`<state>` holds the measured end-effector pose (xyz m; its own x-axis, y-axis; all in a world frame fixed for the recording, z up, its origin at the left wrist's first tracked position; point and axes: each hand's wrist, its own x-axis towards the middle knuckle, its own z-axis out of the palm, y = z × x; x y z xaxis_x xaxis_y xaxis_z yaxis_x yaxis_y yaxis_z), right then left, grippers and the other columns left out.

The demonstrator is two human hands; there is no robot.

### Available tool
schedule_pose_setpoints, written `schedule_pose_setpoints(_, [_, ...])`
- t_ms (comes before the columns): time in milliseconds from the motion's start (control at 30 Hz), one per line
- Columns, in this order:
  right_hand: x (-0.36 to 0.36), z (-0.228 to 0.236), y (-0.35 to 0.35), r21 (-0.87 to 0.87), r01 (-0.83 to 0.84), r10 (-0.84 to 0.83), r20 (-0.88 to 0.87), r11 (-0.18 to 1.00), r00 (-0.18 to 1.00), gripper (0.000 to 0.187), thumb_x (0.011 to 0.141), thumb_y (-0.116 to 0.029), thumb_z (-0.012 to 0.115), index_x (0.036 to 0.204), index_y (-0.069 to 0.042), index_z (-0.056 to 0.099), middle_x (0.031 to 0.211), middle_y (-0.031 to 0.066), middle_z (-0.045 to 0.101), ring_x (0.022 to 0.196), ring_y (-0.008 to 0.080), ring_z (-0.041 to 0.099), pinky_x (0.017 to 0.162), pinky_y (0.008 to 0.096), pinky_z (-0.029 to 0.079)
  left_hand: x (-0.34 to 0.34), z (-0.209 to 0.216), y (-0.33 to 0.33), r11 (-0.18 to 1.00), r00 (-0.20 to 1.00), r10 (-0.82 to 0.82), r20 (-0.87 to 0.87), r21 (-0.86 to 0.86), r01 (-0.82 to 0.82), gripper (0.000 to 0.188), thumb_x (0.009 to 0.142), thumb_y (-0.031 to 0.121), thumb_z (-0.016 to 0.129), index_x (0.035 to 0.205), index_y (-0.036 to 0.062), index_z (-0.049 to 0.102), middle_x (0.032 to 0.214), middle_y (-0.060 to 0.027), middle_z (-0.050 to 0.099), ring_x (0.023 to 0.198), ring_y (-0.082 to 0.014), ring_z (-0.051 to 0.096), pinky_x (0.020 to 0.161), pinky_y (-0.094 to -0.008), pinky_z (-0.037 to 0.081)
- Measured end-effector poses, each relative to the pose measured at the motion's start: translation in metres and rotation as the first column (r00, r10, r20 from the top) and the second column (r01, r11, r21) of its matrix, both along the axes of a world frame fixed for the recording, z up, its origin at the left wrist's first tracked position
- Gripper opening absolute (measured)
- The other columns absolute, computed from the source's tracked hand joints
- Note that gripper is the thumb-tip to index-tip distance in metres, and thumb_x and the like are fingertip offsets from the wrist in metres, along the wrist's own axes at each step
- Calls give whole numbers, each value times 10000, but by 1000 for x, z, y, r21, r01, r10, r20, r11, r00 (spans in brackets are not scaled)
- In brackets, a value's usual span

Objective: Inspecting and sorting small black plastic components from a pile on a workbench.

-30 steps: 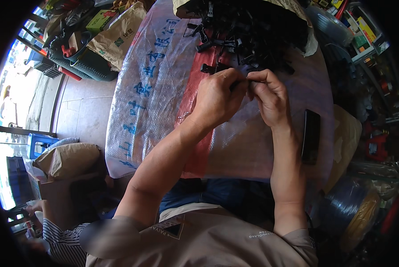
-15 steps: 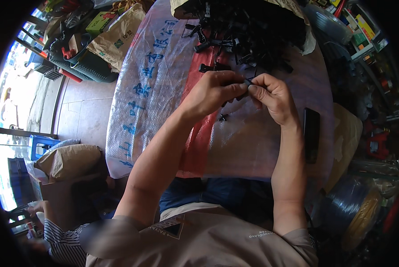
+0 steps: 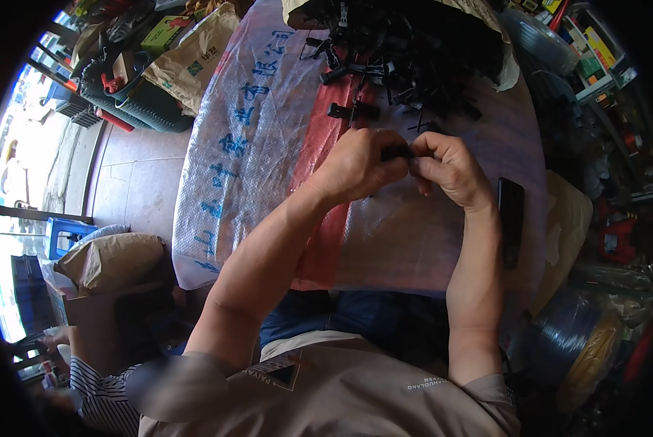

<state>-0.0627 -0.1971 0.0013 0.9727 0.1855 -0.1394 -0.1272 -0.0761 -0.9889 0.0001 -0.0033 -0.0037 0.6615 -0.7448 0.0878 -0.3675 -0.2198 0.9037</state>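
Both my hands meet over the woven plastic sack (image 3: 407,247) that covers the table. My left hand (image 3: 359,169) is closed on a small black plastic part (image 3: 395,152), mostly hidden by the fingers. Thumb and fingertips of my right hand (image 3: 450,173) pinch together at that part's right end; what exactly they grip there is too small to make out. Just beyond my hands lies a loose black plastic piece (image 3: 353,111). Farther back is a heap of similar black pieces (image 3: 421,69).
A flat dark rectangular object (image 3: 511,222) lies right of my right forearm. Stuffed sacks (image 3: 115,262) stand at the left, below a dark ribbed basket (image 3: 148,102). Wrapped coils (image 3: 571,342) and shelves (image 3: 596,62) line the right. Another person's striped sleeve (image 3: 104,390) shows lower left.
Both hands have shifted slightly toward me, and my left hand has turned around the black part. A small black piece on the sack is now covered by my left hand.
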Motion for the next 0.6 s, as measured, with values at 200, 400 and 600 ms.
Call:
schedule_pose_setpoints(200, [9,-7,8,144,146,-172,187,979,967,115,900,-85,615,993,-18,620,820,26,626,683,78,575,614,210,456,6,1,1,965,882,67,-466,-196,-177,307,841,174,588,1077,-14,642,817,-90,668,720,-116,607,616,-241,464])
schedule_pose_setpoints(400, [47,-35,-10,-177,608,-423,570,774,705,549,903,-161,643,1374,3,414,1063,106,623,721,100,570,662,250,483,28,-12,12,781,469,-310,-827,-503,-370,295,904,186,548,1154,31,570,967,-138,636,826,-277,670,596,-323,533])
schedule_pose_setpoints(600, [37,-28,4,-278,541,-379,468,794,798,136,891,-34,613,1024,-13,629,852,46,630,695,87,573,622,238,464,35,-17,11,737,453,-209,-867,-444,-510,186,888,159,582,1026,34,580,999,-135,632,803,-278,657,613,-327,534])
